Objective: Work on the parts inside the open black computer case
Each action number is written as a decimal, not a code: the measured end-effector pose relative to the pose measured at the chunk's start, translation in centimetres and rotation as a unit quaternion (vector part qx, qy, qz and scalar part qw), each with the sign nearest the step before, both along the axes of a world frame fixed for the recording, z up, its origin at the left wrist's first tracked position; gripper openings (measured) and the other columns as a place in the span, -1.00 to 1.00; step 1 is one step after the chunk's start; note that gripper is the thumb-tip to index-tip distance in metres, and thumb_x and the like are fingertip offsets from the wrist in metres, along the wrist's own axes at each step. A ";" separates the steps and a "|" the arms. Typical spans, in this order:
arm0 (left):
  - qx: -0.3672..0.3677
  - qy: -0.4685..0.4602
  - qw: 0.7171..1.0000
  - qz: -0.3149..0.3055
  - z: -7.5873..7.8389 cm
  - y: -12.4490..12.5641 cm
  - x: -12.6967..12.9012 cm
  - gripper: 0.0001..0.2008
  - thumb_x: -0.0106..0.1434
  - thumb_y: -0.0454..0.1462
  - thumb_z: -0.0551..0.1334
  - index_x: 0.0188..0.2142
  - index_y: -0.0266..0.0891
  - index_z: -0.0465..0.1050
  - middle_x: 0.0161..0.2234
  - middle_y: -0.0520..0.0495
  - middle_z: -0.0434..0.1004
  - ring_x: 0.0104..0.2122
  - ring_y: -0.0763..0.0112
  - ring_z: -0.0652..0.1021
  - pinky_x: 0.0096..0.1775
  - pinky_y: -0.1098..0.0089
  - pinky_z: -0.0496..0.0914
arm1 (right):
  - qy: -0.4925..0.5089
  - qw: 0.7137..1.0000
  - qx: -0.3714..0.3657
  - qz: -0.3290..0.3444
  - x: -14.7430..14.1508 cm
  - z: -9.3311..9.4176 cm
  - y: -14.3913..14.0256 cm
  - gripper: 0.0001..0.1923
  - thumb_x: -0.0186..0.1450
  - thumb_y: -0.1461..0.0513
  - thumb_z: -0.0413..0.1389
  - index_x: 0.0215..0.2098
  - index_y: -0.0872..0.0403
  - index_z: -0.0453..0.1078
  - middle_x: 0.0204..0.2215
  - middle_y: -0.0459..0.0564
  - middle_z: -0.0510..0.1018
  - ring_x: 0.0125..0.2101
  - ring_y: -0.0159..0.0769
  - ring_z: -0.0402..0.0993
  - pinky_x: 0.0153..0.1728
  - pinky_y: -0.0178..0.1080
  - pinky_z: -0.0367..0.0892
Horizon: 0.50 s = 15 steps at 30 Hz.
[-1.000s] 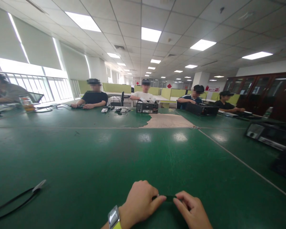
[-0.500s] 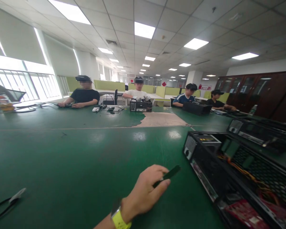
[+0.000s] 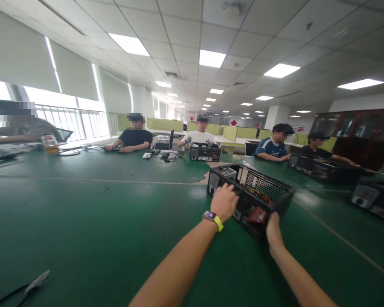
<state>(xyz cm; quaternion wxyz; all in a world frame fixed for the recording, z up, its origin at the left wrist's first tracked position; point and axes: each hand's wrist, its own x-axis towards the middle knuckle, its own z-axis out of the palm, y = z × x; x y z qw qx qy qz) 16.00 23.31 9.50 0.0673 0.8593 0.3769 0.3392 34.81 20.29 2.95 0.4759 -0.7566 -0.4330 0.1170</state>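
Observation:
An open black computer case [image 3: 248,204] sits on the green table ahead of me, slightly to the right. Inside it I see a power supply, orange and yellow wires and a red board. My left hand [image 3: 224,201], with a yellow-strapped watch at its wrist, has its fingers hooked over the case's near upper edge by the power supply. At the case's right end, my right hand [image 3: 274,233] grips the near corner. Part of that hand's fingers are hidden behind the case.
A cable [image 3: 35,283] with a pale end lies on the green table [image 3: 99,230] at lower left. Other computer cases stand at right and across the table. Several people sit around the far side, with cables and small parts in front of some of them.
My left hand, which held a thin dark green strip, is now on the case; the strip no longer shows. My right hand has come into view. The case is farther away and turned.

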 end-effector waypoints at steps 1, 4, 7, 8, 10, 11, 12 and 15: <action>-0.019 -0.013 0.998 0.050 -0.4 1.0 -2.1 -0.74 0.38 -0.24 0.01 -0.30 -0.27 0.43 0.11 -0.22 0.38 0.15 0.16 0.31 0.13 0.15 0.16 | 0.006 1.000 -0.016 0.006 -1.3 0.7 1.9 -0.60 0.36 0.05 0.03 0.07 0.09 0.28 0.05 0.10 0.37 0.01 -0.13 0.35 0.02 0.08 0.30; -0.097 -0.031 0.983 0.153 -3.1 0.5 -8.4 -0.61 0.42 -0.18 -0.12 -0.34 -0.28 0.40 -0.24 -0.22 0.54 -0.22 0.24 0.52 -0.17 0.27 0.35 | -0.019 0.996 -0.027 0.079 -7.1 2.5 5.3 -0.54 0.37 0.06 0.00 0.15 0.13 0.21 0.17 0.18 0.26 0.15 -0.05 0.20 0.14 0.12 0.14; -0.169 -0.017 0.974 0.152 -6.2 -4.4 -13.1 -0.58 0.41 -0.14 -0.11 -0.43 -0.25 0.39 -0.50 -0.05 0.50 -0.50 0.38 0.48 -0.42 0.43 0.30 | -0.078 0.971 0.012 0.227 -13.2 2.3 2.1 -0.45 0.31 0.07 0.04 0.20 0.12 0.18 0.25 0.12 0.16 0.26 -0.13 0.01 0.26 -0.09 -0.03; -0.182 -0.009 0.974 0.134 -7.0 -6.6 -13.9 -0.61 0.38 -0.14 -0.05 -0.44 -0.23 0.40 -0.51 -0.01 0.50 -0.52 0.41 0.47 -0.44 0.47 0.28 | -0.091 0.955 0.018 0.281 -14.5 1.6 -0.4 -0.44 0.28 0.06 0.07 0.19 0.09 0.21 0.24 0.07 0.21 0.25 -0.17 0.05 0.25 -0.16 -0.01; -0.202 0.022 0.977 0.065 -8.1 -10.7 -14.5 -0.73 0.30 -0.17 0.10 -0.46 -0.21 0.43 -0.50 0.05 0.51 -0.51 0.46 0.47 -0.42 0.51 0.27 | -0.116 0.918 -0.009 0.379 -15.4 -0.1 -6.2 -0.51 0.25 0.03 0.09 0.11 0.01 0.32 0.13 0.00 0.38 0.15 -0.17 0.24 0.18 -0.19 0.13; -0.214 0.048 0.975 0.020 -8.6 -12.5 -14.3 -0.78 0.25 -0.18 0.16 -0.47 -0.19 0.45 -0.51 0.07 0.51 -0.50 0.47 0.47 -0.41 0.52 0.27 | -0.130 0.894 -0.046 0.427 -15.1 -1.1 -9.1 -0.60 0.27 0.02 0.08 0.02 -0.02 0.40 0.02 -0.03 0.48 0.05 -0.17 0.36 0.10 -0.18 0.23; -0.229 0.077 0.970 -0.023 -9.1 -14.0 -13.9 -0.80 0.23 -0.18 0.19 -0.49 -0.18 0.45 -0.52 0.09 0.50 -0.50 0.47 0.46 -0.40 0.52 0.27 | -0.142 0.868 -0.086 0.467 -14.4 -2.0 -11.9 -0.68 0.29 0.02 0.06 -0.09 -0.03 0.46 -0.10 -0.03 0.55 -0.07 -0.19 0.44 0.01 -0.17 0.32; -0.286 0.148 0.941 -0.098 -11.0 -16.8 -12.3 -0.73 0.25 -0.12 0.19 -0.52 -0.17 0.45 -0.58 0.08 0.43 -0.53 0.46 0.44 -0.42 0.49 0.26 | -0.158 0.828 -0.158 0.515 -11.4 -3.9 -18.2 -0.73 0.36 0.04 0.01 -0.26 0.00 0.46 -0.26 -0.04 0.55 -0.29 -0.31 0.47 -0.19 -0.20 0.41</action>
